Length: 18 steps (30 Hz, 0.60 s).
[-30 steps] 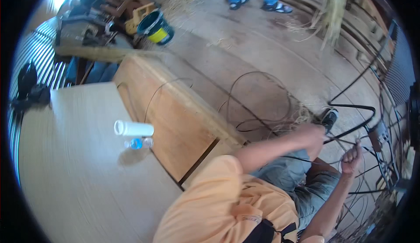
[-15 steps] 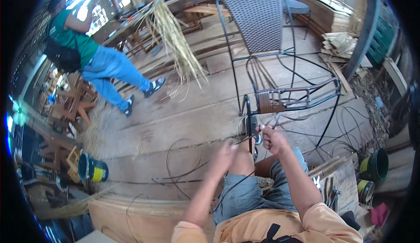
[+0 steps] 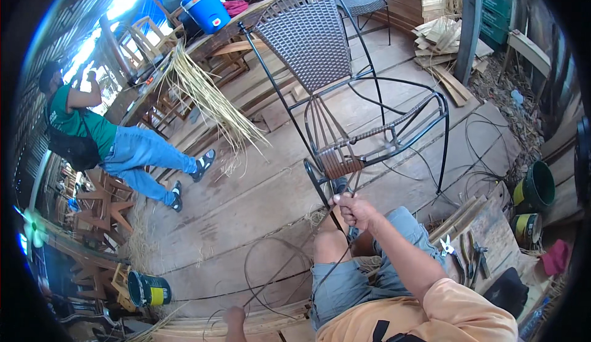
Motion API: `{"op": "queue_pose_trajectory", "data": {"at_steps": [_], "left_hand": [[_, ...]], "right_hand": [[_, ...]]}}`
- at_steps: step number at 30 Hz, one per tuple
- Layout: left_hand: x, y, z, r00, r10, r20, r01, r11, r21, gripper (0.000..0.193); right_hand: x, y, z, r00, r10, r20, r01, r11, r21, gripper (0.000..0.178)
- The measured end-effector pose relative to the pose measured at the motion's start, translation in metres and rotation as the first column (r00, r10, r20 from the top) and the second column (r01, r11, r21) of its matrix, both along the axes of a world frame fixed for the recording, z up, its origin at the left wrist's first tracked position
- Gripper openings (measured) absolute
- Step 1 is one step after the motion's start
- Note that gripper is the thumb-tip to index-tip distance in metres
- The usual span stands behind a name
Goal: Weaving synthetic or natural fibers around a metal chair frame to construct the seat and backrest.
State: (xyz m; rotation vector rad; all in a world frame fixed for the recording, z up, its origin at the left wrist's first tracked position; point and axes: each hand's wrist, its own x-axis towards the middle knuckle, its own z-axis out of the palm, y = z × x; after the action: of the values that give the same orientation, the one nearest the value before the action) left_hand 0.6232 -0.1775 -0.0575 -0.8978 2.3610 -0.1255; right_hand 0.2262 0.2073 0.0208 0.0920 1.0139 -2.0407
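A black metal-framed chair (image 3: 308, 40) with a woven back stands before my knees. Brown strands wrap one end of its seat frame (image 3: 337, 164). My right hand (image 3: 358, 213) is closed, pinching a brown weaving strand just below that wrapped part. Out at the lower left, my left hand (image 3: 234, 317) is closed on a long dark strand, which runs up toward the chair in a loose loop (image 3: 247, 268). Part of the left hand is blurred.
A person in a green shirt (image 3: 80, 117) stands at the left. Pale strips (image 3: 203, 96) hang off a bench. Pliers and cutters (image 3: 448, 246) lie on a board at my right. Dark buckets (image 3: 148, 288) stand on both sides. Scrap wood (image 3: 440, 37) is piled behind the chair.
My left hand has moved away from the chair, down and to the left, drawing the strand out. My right hand stays near the seat frame. The view has turned and tilted.
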Motion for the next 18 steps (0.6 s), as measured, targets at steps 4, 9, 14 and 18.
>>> {"op": "queue_pose_trajectory", "data": {"at_steps": [4, 9, 14, 18], "left_hand": [[-0.103, 0.050, 0.007, 0.934, 0.099, -0.344, -0.029, 0.979, 0.203, 0.030], [-0.284, 0.226, 0.075, 0.510, 0.209, -0.834, 0.464, 0.750, 0.472, 0.039], [-0.302, 0.248, 0.102, 0.680, 0.083, -0.728, 0.456, 0.730, 0.509, 0.035], [-0.169, 0.118, 0.016, 0.824, -0.062, -0.564, 0.323, 0.868, 0.376, 0.034]], "right_hand": [[-0.003, 0.009, -0.004, 1.000, -0.002, -0.004, 0.002, 0.993, 0.116, 0.018], [0.009, -0.009, 0.012, 0.999, 0.024, -0.039, -0.017, 0.986, 0.166, 0.017], [0.009, 0.003, 0.009, 0.997, 0.019, -0.070, -0.005, 0.980, 0.197, 0.016], [0.007, -0.005, 0.002, 1.000, 0.021, -0.023, -0.020, 0.999, 0.050, 0.017]]}}
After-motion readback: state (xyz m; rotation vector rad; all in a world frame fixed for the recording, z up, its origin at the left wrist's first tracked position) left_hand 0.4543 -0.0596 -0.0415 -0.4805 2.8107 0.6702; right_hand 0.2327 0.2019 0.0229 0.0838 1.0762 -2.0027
